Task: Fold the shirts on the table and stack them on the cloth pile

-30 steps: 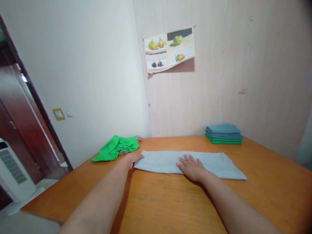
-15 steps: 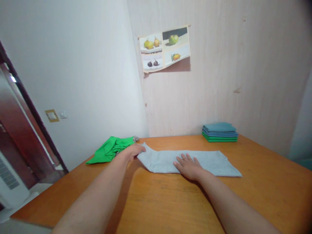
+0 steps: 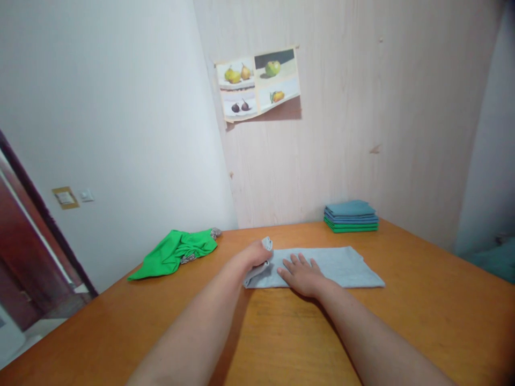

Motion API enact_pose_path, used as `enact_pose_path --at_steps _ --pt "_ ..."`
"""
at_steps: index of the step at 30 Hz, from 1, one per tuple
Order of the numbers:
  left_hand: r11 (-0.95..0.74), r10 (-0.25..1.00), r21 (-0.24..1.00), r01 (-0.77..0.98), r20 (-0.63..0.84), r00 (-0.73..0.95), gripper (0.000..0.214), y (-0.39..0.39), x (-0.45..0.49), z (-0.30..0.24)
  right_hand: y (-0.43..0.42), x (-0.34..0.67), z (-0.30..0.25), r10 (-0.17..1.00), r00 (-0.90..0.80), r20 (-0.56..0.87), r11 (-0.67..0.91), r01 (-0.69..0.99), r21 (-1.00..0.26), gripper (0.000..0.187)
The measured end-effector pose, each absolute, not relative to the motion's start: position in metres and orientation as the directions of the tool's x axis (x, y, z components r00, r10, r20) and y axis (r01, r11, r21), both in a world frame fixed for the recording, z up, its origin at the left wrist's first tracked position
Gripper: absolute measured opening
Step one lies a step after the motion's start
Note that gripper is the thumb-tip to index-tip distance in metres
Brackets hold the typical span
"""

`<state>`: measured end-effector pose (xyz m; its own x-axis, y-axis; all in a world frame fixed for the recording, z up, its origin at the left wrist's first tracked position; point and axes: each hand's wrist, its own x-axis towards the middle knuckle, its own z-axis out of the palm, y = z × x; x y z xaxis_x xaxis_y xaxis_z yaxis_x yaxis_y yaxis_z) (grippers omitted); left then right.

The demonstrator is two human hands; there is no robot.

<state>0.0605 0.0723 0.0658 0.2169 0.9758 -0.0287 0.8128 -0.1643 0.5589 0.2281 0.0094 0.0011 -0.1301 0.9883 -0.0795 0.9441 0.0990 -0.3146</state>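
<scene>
A light grey-blue cloth [image 3: 344,268], laid out as a long flat strip, lies on the wooden table [image 3: 281,332]. My left hand [image 3: 256,254] grips its left end, which is lifted and bent over toward the right. Palm down with fingers spread, my right hand [image 3: 301,274] presses on the middle of the cloth, just right of the raised end. The fingers of my left hand are partly hidden behind the hand and the fabric.
A crumpled green cloth [image 3: 169,254] with a patterned part lies at the table's back left. At the back right, against the wall, stands a stack of folded cloths [image 3: 351,217] in green and blue. A fruit picture sheet [image 3: 257,86] hangs on the wall.
My left hand has carried the cloth's left end up and to the right, toward my right hand. My right hand stays flat on the cloth. The view has shifted slightly.
</scene>
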Motion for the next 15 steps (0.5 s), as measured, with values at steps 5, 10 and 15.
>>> enact_pose_path --at_steps 5,10,15 --pt "-0.177 0.977 0.491 0.853 -0.016 0.212 0.007 0.075 0.074 0.043 0.008 0.228 0.003 0.987 -0.138 -0.086 0.104 0.941 -0.322 0.082" --pt "-0.208 0.972 0.493 0.845 0.008 0.235 0.011 0.077 0.073 0.034 0.007 0.228 0.005 0.987 -0.136 -0.084 0.102 0.940 -0.325 0.082" --pt "-0.246 0.962 0.584 0.773 0.052 0.267 0.033 0.081 0.062 0.037 0.005 0.228 0.008 0.986 -0.142 -0.084 0.108 0.940 -0.324 0.080"
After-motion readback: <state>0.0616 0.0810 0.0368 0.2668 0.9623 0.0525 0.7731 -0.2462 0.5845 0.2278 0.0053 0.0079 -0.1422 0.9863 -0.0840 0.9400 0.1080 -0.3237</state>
